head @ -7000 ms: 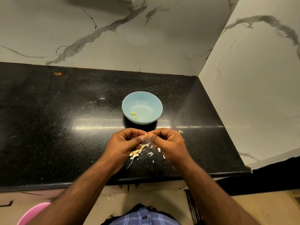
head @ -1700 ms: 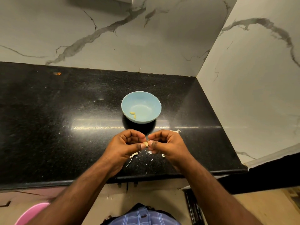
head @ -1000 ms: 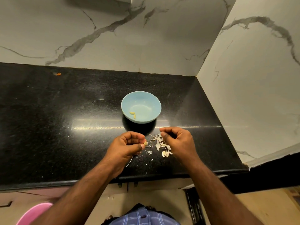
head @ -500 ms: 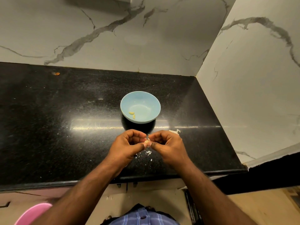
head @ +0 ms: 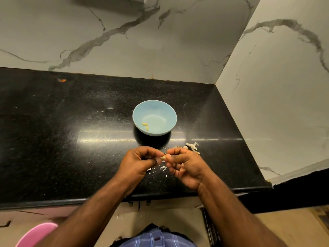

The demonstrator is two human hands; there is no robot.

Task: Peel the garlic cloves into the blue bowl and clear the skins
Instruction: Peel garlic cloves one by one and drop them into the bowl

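Both hands meet at lower centre of the frame, the left hand [head: 138,162] and right hand [head: 185,164] together pinching one garlic clove [head: 163,157]. The blue bowl [head: 154,117] sits directly above them toward frame centre, about equally near each hand. The clove's long axis seems to run left-right, though it is mostly hidden.

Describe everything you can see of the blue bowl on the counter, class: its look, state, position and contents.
The bowl is small, round and pale blue, smooth and slightly glossy, possibly plastic or ceramic. It stands upright on the black counter, near the middle, just beyond the hands, which do not touch it. Inside, by the near left wall, lie two small yellowish peeled cloves; the rest is bare. Loose skins lie on the counter to its near right, apart from it.
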